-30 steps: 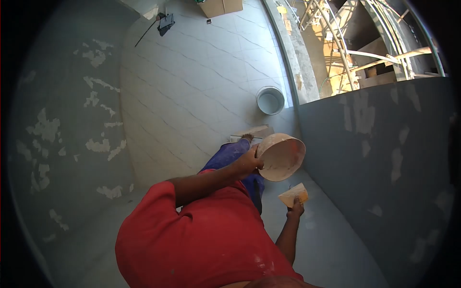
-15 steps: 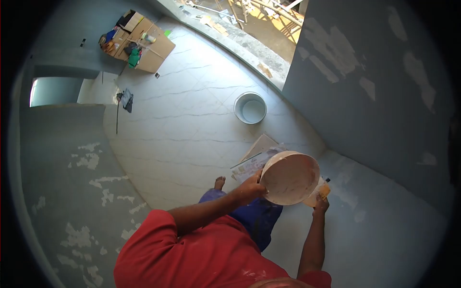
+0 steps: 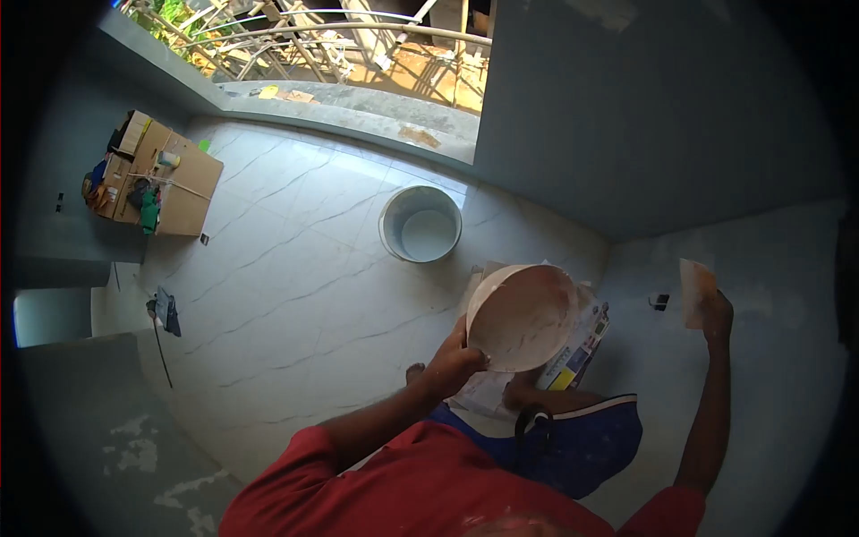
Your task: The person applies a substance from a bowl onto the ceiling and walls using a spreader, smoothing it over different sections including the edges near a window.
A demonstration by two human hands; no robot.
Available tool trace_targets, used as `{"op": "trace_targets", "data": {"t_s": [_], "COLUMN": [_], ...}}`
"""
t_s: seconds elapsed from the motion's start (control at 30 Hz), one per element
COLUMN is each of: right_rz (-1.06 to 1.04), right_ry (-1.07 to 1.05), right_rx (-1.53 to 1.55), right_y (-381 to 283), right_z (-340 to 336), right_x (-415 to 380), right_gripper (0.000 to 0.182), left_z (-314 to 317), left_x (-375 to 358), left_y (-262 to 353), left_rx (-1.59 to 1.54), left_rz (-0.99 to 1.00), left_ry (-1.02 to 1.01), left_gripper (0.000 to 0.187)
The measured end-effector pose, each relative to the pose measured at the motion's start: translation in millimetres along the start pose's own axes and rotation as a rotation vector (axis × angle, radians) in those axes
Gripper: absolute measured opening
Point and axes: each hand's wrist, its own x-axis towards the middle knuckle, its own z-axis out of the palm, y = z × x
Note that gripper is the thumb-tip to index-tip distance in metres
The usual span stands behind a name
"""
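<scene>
My left hand (image 3: 455, 365) grips the near-left rim of a wide, shallow bowl (image 3: 526, 322), thumb at the edge. Tilted toward me, the bowl shows pale, smeared residue on its inside. Out to the right, my right hand (image 3: 718, 315) is closed around a flat, pale putty spreader (image 3: 694, 294). The spreader's broad blade lies close along the grey wall (image 3: 778, 358), near a faint lighter patch. A dark socket opening (image 3: 659, 302) sits in that wall, left of the spreader.
A round bucket (image 3: 387, 234) with pale contents stands on the tiled floor (image 3: 295, 295). Printed sheets (image 3: 586, 347) lie under and beside the bowl. At the far left is a cardboard box (image 3: 192, 192) with things on top. A low ledge (image 3: 349, 112) borders the opening outside.
My right hand has moved away from the bowl, out to the right and up to the wall with the spreader. The view has turned right; my left hand still holds the bowl.
</scene>
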Motion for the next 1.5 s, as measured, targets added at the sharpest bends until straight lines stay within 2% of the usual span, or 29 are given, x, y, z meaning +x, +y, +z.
{"op": "trace_targets", "data": {"t_s": [0.03, 0.1, 0.13, 0.2, 0.27, 0.4, 0.47, 0.57, 0.67, 0.73, 0.83, 0.93, 0.97, 1.0, 1.07, 1.13, 1.17, 1.23, 1.3, 1.33, 1.43, 1.5], "right_rz": [0.027, 0.107, 0.144, 0.310, 0.390, 0.410, 0.339, 0.311, 0.410, 0.348, 0.352, 0.397, 0.361, 0.402, 0.491, 0.581, 0.628, 0.835, 0.931, 0.951, 1.169, 1.180], "right_ry": [0.037, 0.356, 0.379, 0.515, 0.644, 0.781, 0.886, 0.917, 0.982, 1.011, 0.994, 0.776, 0.714, 0.669, 0.528, 0.430, 0.384, 0.339, 0.371, 0.357, 0.323, 0.299], "right_rx": [-0.028, 0.144, 0.130, 0.158, 0.334, 0.400, 0.655, 0.770, 0.746, 0.794, 0.808, 0.950, 1.027, 1.168, 1.282, 1.446, 1.529, 1.720, 1.878, 1.862, 1.904, 1.877], "right_y": [-9, -32, -32, -45, -68, -60, -35, -44, -47, -71, -97, -104, -108, -103, -94, -103, -111, -126, -156, -156, -171, -186], "right_z": [12, 11, 7, -4, -16, -12, 6, 33, 46, 56, 89, 152, 182, 216, 278, 338, 363, 404, 433, 446, 482, 492], "right_x": [-47, -162, -212, -306, -381, -511, -548, -590, -627, -648, -694, -733, -741, -748, -768, -788, -801, -835, -860, -876, -888, -873], "right_gripper": [0.032, 0.033, 0.032, 0.035, 0.041, 0.045, 0.051, 0.053, 0.054, 0.056, 0.058, 0.055, 0.054, 0.054, 0.057, 0.058, 0.058, 0.059, 0.059, 0.059, 0.055, 0.054], "left_z": [-27, -52, -60, -60, -66, -117, -137, -183, -237, -258, -291, -314, -321, -328, -334, -339, -349, -372, -372, -379, -417, -431], "left_x": [14, 8, -11, -51, -83, -133, -160, -203, -269, -287, -330, -356, -363, -371, -404, -434, -445, -465, -469, -485, -473, -464], "left_y": [-21, -46, -40, -26, -16, -42, -43, -59, -63, -58, -65, -68, -69, -72, -79, -73, -74, -80, -56, -53, -55, -41], "left_rx": [-0.114, -0.167, -0.177, -0.051, -0.045, -0.017, 0.068, 0.051, 0.016, -0.022, 0.045, 0.093, 0.092, 0.091, 0.085, 0.021, 0.042, -0.137, -0.084, -0.051, -0.005, -0.003], "left_rz": [-0.025, -0.052, -0.063, -0.051, -0.043, -0.102, -0.104, -0.125, -0.180, -0.195, -0.223, -0.176, -0.112, -0.048, -0.018, 0.022, 0.023, -0.103, -0.136, -0.192, -0.195, -0.187], "left_ry": [-0.061, -0.160, -0.199, -0.143, -0.135, -0.153, -0.123, -0.062, -0.049, -0.049, 0.040, 0.058, 0.003, -0.047, -0.015, -0.135, -0.126, -0.094, -0.156, -0.177, -0.073, -0.016], "left_gripper": [0.080, 0.076, 0.076, 0.073, 0.071, 0.075, 0.074, 0.074, 0.075, 0.075, 0.074, 0.072, 0.072, 0.072, 0.073, 0.073, 0.073, 0.073, 0.072, 0.071, 0.065, 0.064]}}
